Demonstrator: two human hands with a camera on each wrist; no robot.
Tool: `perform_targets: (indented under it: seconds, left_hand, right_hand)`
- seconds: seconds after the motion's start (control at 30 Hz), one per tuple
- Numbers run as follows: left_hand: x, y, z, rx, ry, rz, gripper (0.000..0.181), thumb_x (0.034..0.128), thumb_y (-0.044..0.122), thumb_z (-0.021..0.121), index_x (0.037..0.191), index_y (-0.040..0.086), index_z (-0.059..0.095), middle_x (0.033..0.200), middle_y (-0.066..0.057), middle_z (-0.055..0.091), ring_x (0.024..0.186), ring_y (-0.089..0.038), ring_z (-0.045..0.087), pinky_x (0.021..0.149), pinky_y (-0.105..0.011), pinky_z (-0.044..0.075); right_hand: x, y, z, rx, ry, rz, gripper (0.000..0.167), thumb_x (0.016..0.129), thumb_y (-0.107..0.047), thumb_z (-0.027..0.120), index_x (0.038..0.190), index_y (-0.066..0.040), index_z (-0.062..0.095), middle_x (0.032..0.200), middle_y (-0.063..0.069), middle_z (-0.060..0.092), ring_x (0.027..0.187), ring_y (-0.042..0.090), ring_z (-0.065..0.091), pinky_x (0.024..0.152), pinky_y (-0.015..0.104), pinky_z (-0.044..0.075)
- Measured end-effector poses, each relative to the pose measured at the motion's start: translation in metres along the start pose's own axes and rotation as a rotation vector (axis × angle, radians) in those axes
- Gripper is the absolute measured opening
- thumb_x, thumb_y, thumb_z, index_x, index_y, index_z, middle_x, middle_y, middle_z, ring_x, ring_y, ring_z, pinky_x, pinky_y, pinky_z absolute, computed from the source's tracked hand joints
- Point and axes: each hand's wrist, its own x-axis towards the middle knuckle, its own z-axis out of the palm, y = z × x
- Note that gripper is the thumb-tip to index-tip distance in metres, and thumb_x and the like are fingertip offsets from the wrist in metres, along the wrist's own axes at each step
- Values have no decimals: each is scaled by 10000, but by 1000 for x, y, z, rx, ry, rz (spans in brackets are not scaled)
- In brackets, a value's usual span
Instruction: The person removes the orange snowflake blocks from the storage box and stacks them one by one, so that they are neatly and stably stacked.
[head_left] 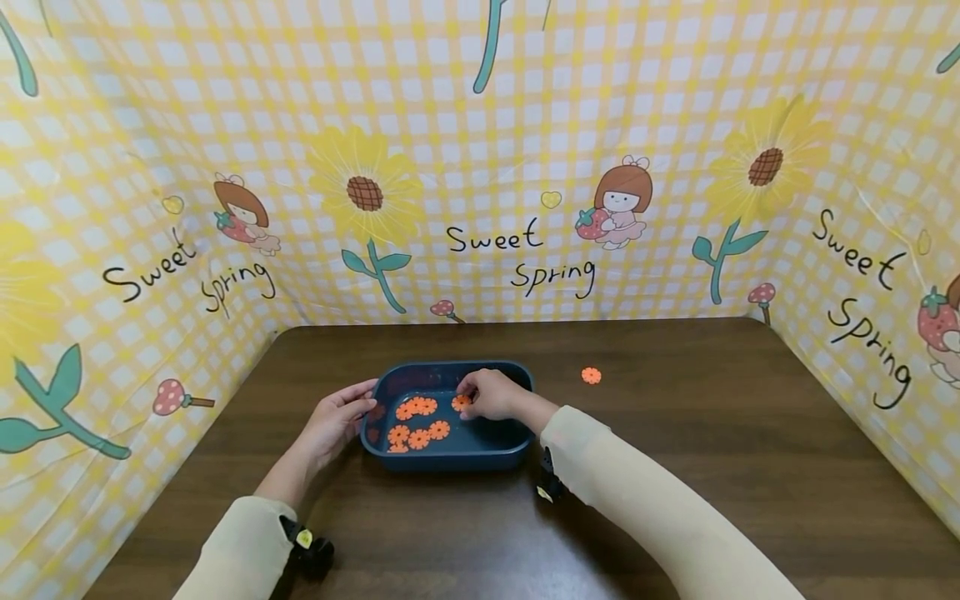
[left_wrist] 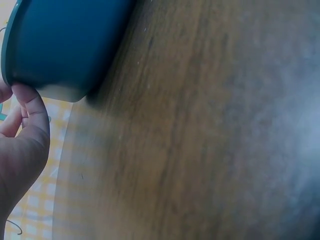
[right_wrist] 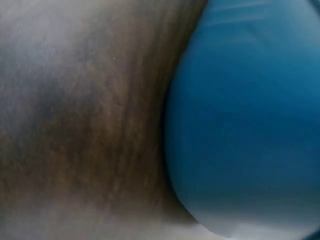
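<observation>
A dark blue rectangular tub (head_left: 450, 461) with rounded corners stands on the brown table. Several orange flower-shaped pieces (head_left: 418, 438) lie on its floor, mostly toward the left side. My left hand (head_left: 335, 427) pinches the tub's left rim between thumb and fingers; the left wrist view also has this hand (left_wrist: 30, 125) at the rim. Inside the tub, my right hand (head_left: 497, 395) pinches one orange flower-shaped piece (head_left: 460, 402), partly covered by the fingers. The right wrist view has only the tub's outer wall (right_wrist: 245, 115) and the table, without the hand.
Another orange flower-shaped piece (head_left: 591, 376) lies on the table (head_left: 675, 433) to the right of the tub. A yellow-and-white checked cloth (head_left: 480, 167) with printed flowers and figures hangs behind the table and along both sides.
</observation>
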Motion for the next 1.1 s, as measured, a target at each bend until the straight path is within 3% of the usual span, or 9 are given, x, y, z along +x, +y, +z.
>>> perform_targets:
  seconds: [0.23,0.67,1.1]
  left_hand:
    - [2,0,0,1,0,-15,489,985,48,548,1442,-44,400,1038,-20,619,1000,-182,639,880,-307,514]
    - [1,0,-1,-2,3,-9,489,984,36,543,1443,-47,394,1050,-29,613,1017,-184,636,867,-291,518]
    - [1,1,-2,7,-12,-12,516,977,76,580,1443,-47,395,1039,-22,614,1037,-195,631,879,-289,513]
  right_hand:
    - [2,2,3,-19,-4,10,363,855,-135,761,1197,-87,651,1133,29,623,956,147,560,891,330,488]
    - [5,1,6,-90,-44,-22,362,846,-105,764,1199,-121,684,1021,-9,594,864,134,540,770,260,480]
    - [3,1,4,-107,-69,-36,345,866,-127,744,1207,-163,705,1014,-20,612,862,150,519,799,285,463]
